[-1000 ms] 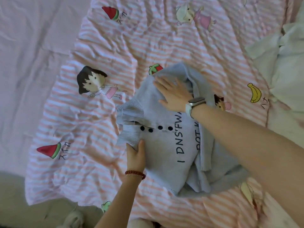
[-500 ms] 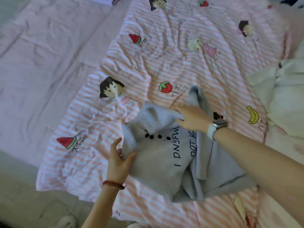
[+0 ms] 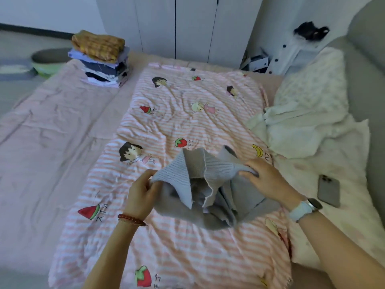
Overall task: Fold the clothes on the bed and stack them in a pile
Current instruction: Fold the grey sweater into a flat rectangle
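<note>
Change: sweater [image 3: 210, 190] now lifted and bunched between both hands, no longer pressed flat; view raised, showing the far end of the bed.
Pile: folded stack [image 3: 102, 59] at far left corner of the bed [image 3: 52, 126], yellow checked piece on top, well apart from the sweater.
Left hand: left hand [image 3: 141, 193] with bead bracelet [image 3: 131, 219], pinching the ribbed hem at the sweater's left edge, fingers curled on the knit.
Sweater: grey, crumpled on the striped quilt [image 3: 177, 247], hem raised in two peaks, lower part resting on the quilt.
Right hand: right hand [image 3: 268, 180] with watch [image 3: 305, 207], gripping the ribbed edge on the right, fingers closed round the fabric.
Right side: white clothes [image 3: 302, 126] heaped near the sweater; phone [image 3: 328, 190] lying face down just beyond the right wrist.
</note>
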A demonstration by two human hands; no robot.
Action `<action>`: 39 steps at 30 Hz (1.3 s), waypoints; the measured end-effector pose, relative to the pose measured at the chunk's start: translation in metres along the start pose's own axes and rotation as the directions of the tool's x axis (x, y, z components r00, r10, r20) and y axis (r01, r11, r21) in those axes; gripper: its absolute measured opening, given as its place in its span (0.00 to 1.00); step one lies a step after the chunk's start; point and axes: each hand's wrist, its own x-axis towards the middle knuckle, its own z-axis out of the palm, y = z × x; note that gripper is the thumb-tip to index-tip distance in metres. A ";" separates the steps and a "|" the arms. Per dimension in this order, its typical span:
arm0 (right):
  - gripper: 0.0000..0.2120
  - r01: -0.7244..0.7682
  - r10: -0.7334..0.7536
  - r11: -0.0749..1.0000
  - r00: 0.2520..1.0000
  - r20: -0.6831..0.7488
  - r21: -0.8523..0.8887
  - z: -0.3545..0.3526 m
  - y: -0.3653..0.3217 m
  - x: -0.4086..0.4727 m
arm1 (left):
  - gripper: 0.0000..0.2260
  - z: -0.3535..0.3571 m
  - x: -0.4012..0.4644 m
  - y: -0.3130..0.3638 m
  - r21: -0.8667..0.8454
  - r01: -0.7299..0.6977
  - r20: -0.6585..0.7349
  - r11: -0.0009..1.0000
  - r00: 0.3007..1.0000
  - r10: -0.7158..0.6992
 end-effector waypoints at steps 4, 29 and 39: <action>0.05 0.083 -0.058 0.996 0.887 -0.458 0.034 -0.032 -0.059 -0.056 | 0.14 -0.047 -0.016 0.051 -0.035 -0.248 -0.013 0.968 0.969 0.248; 0.04 -0.026 0.095 0.990 0.846 -0.524 0.138 -0.034 -0.103 0.006 | 0.15 -0.107 0.064 0.081 0.097 -0.184 0.051 0.978 0.982 0.180; 0.11 -0.447 0.452 0.892 0.881 -0.141 0.068 0.066 0.056 0.228 | 0.09 0.023 0.289 -0.056 0.395 0.164 0.085 0.904 0.973 -0.214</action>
